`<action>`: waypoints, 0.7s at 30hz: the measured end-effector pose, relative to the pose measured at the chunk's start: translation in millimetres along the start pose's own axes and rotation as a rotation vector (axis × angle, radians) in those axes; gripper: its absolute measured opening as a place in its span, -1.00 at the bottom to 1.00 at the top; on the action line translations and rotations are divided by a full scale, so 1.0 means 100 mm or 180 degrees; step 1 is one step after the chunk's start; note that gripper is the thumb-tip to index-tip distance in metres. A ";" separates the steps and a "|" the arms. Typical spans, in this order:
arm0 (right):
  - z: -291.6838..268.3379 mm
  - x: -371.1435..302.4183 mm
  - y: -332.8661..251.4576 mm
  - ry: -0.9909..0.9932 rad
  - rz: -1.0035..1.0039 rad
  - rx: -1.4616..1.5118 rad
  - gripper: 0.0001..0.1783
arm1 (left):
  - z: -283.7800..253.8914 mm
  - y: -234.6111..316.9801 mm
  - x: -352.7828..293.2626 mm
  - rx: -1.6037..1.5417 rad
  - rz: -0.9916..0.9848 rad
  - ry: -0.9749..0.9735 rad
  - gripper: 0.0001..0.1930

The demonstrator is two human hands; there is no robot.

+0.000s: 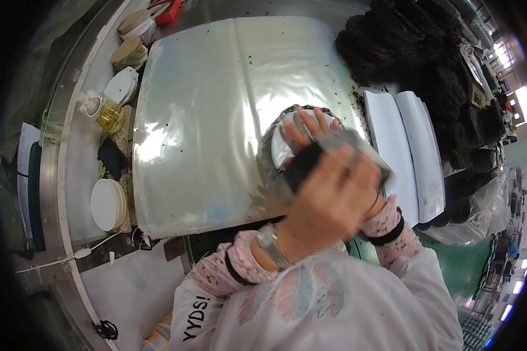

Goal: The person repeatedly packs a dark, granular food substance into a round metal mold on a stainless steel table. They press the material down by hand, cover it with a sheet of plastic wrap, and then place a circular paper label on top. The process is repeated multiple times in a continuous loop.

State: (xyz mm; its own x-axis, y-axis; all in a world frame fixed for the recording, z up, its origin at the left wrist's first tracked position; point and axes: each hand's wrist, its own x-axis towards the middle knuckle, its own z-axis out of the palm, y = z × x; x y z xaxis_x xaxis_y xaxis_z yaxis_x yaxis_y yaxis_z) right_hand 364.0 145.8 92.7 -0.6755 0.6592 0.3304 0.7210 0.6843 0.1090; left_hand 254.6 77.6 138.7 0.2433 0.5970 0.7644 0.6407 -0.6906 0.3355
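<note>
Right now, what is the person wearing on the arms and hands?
Both hands are bare. The left hand has a silver wristwatch at the wrist. Each forearm has a pink speckled sleeve cover with a black cuff band, over a white top with feather prints.

So the big plastic sheet [216, 111] covered the table [79, 164] in front of me. Left of the sheet sat a stack of round discs [107, 205], with a glass jug [106, 114] further back. Right of the sheet lay stacked sheets [413, 146], and a dark pile [416, 52] sat behind those.
</note>
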 end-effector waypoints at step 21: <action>0.01 0.15 1.04 -0.3036 0.0871 0.4689 -0.30 | -1.19 -1.62 -1.70 -0.0231 -0.4059 0.0947 -0.72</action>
State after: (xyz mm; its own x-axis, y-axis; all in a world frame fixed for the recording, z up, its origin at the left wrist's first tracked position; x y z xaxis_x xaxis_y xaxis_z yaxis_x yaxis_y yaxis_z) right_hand 428.6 227.8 107.8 -0.8043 0.3597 -0.4730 0.4577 -0.1327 -0.8792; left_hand 23.0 39.4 19.5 -0.6757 0.7369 -0.0218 0.2570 0.2632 0.9299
